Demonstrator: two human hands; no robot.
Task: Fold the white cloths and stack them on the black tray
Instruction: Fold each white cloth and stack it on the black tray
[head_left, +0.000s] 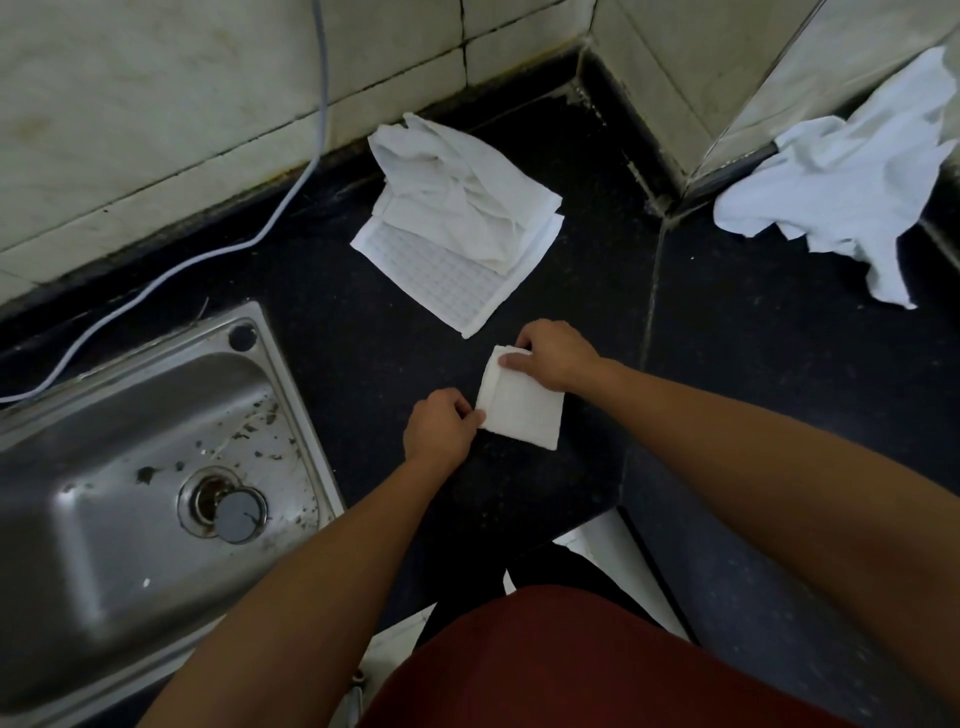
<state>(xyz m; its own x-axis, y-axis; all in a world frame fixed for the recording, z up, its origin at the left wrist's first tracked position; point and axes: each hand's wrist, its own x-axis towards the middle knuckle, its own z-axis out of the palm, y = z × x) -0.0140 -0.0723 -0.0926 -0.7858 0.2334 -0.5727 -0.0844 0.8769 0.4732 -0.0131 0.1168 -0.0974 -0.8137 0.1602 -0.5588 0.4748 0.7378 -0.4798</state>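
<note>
A small folded white cloth (522, 410) lies on the black countertop (363, 364) in the middle of the head view. My left hand (439, 428) pinches its near left corner. My right hand (553, 356) pinches its far corner, thumb on top. Behind it a loose pile of white cloths (457, 208) lies crumpled on a flat waffle-textured cloth (447, 275). Another crumpled white cloth (841, 182) lies at the right by the wall corner. I can see no black tray apart from the black surface.
A stainless steel sink (140, 478) with a drain plug sits at the left. A grey cable (218, 249) runs along the tiled wall (156, 104) down to the counter. A tiled pillar (701, 78) juts out at the back right.
</note>
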